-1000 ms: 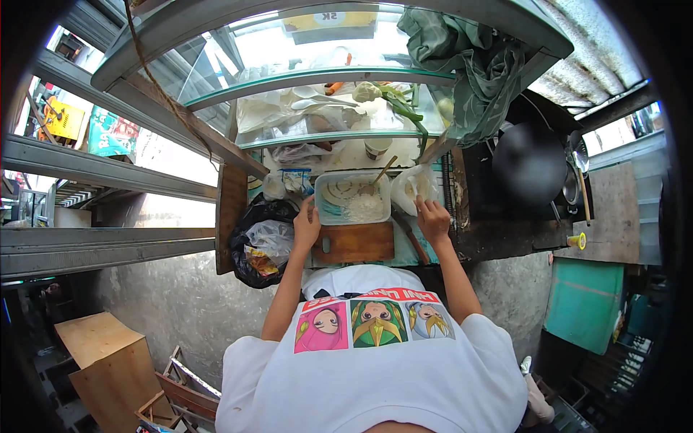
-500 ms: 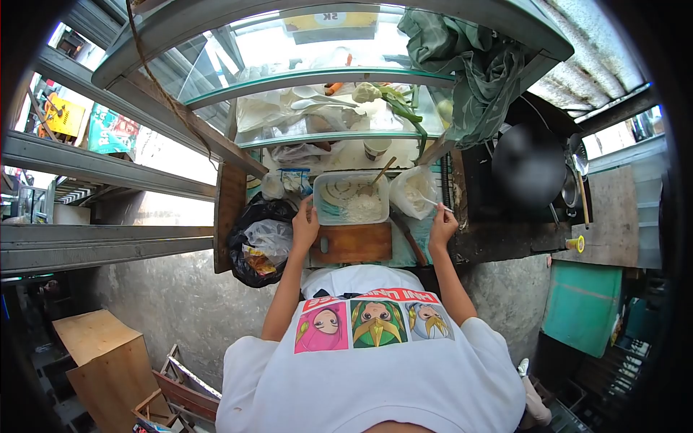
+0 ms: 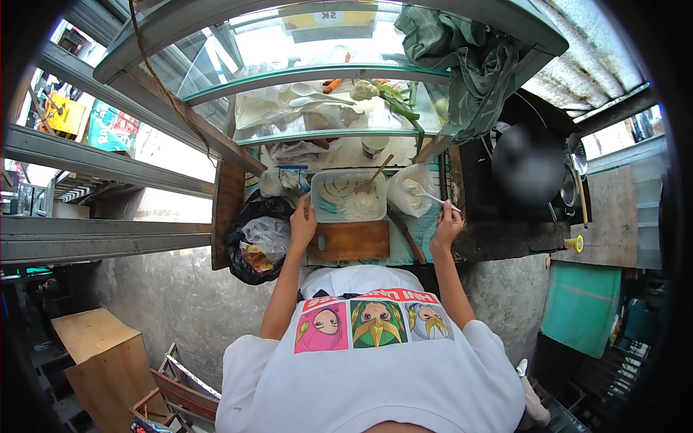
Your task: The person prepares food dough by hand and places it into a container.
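My left hand (image 3: 303, 219) is at the left side of a clear plastic container (image 3: 318, 209), its fingers closed on the rim. White flour (image 3: 361, 206) lies in the container, and a spoon with a brownish handle (image 3: 382, 169) leans in it. My right hand (image 3: 447, 226) pinches the handle of a white plastic spoon (image 3: 437, 200). That spoon's bowl end is in the mouth of a clear bag of white powder (image 3: 408, 200), just right of the container. Below the container lies a wooden cutting board (image 3: 352, 241), with a knife (image 3: 408, 239) to its right.
A black trash bag (image 3: 249, 268) hangs at the left. A glass shelf above holds vegetables (image 3: 395, 101) and spoons. The stove with a dark wok (image 3: 527, 166) stands at the right. A paper cup (image 3: 373, 146) is behind the container.
My right hand has shifted slightly right and down, still on the white spoon, whose bowl stays in the bag. My left hand remains at the container. The whole view has shifted slightly.
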`<state>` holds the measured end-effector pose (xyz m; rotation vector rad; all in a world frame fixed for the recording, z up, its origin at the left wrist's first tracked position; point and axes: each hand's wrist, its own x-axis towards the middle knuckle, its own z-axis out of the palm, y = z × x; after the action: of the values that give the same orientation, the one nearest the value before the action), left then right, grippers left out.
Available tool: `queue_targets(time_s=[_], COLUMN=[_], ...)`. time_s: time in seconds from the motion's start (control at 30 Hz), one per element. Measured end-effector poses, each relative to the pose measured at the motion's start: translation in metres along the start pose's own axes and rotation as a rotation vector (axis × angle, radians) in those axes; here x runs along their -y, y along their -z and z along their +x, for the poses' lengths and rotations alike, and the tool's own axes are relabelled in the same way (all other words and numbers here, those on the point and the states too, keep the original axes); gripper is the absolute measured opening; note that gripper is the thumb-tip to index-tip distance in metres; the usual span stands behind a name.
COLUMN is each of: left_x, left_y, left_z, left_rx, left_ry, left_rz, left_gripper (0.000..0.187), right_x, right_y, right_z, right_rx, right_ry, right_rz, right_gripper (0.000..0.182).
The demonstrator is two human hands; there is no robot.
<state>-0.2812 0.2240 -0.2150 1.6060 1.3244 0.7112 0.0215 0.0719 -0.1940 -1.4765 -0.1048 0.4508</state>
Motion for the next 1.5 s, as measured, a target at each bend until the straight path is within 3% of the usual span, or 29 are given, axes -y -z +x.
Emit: queue_targets(time_s=[0.13,0.23,0.3,0.33,0.4,0.5,0.53,0.6,0.63,0.7,0.77,0.83,0.93,1.13,1.27,1.37,1.43,1.47,1.5], left_x=[0.001,0.001,0.000,0.000,0.000,0.001,0.002,0.003,0.003,0.001,-0.004,-0.005,-0.003,0.001,-0.001,-0.001,-0.001,-0.001,-0.001], left_y=[-0.001,-0.001,-0.001,-0.001,-0.001,-0.002,-0.001,-0.002,-0.003,-0.003,-0.002,-0.003,-0.003,-0.006,-0.006,-0.007,-0.007,-0.007,-0.007], left_z=[0.000,0.000,0.000,-0.001,0.000,0.000,0.000,0.000,0.000,-0.001,-0.002,-0.003,-0.003,-0.002,-0.003,-0.003,-0.003,-0.003,-0.003], left_rx=[-0.026,-0.021,-0.019,-0.020,-0.011,-0.023,-0.025,-0.022,-0.022,-0.032,-0.034,-0.034,-0.035,-0.050,-0.055,-0.058,-0.063,-0.067,-0.070], left_ry=[-0.036,-0.028,-0.041,-0.039,-0.027,-0.028,-0.027,-0.040,-0.040,-0.039,-0.032,-0.025,-0.014,-0.045,-0.029,-0.028,-0.039,-0.041,-0.045], left_rz=[0.001,0.006,0.004,0.004,0.015,0.016,0.017,0.030,0.030,0.032,0.030,0.029,0.020,0.056,0.051,0.042,0.027,0.047,0.066], left_gripper=[0.034,0.034,0.034,0.034,0.034,0.034,0.034,0.034,0.034,0.034,0.034,0.034,0.033,0.034,0.034,0.034,0.034,0.034,0.034], right_x=[0.011,0.016,0.022,0.025,0.032,0.041,0.037,0.029,0.030,0.032,0.034,0.029,0.024,0.001,-0.004,-0.020,-0.029,-0.032,-0.033], right_y=[-0.018,-0.030,-0.033,-0.032,-0.031,-0.027,-0.027,-0.023,-0.018,-0.007,-0.004,-0.002,0.002,0.005,0.007,0.004,0.000,0.002,0.003], right_z=[-0.019,-0.037,-0.048,-0.049,-0.049,-0.049,-0.045,-0.032,-0.027,-0.021,-0.013,-0.005,-0.001,0.000,-0.019,-0.025,-0.029,-0.027,-0.023], right_rx=[0.066,0.198,0.508,0.509,0.700,0.560,0.562,0.267,0.267,0.157,0.167,0.210,0.257,0.417,0.414,0.272,0.035,0.035,0.004], right_ry=[-0.023,0.081,0.661,0.660,1.115,1.170,1.169,1.110,1.111,0.850,0.856,1.083,1.152,1.105,1.049,0.921,0.365,0.363,0.182], right_rz=[0.033,-0.080,-0.525,-0.525,-0.794,-0.750,-0.748,-0.489,-0.488,-0.618,-0.651,-0.809,-1.012,-1.111,-1.035,-0.839,-0.468,-0.469,-0.327], right_gripper=[0.024,0.016,0.010,0.010,0.014,0.014,0.014,0.013,0.013,0.011,0.009,0.010,0.015,0.021,0.017,0.014,0.017,0.017,0.020])
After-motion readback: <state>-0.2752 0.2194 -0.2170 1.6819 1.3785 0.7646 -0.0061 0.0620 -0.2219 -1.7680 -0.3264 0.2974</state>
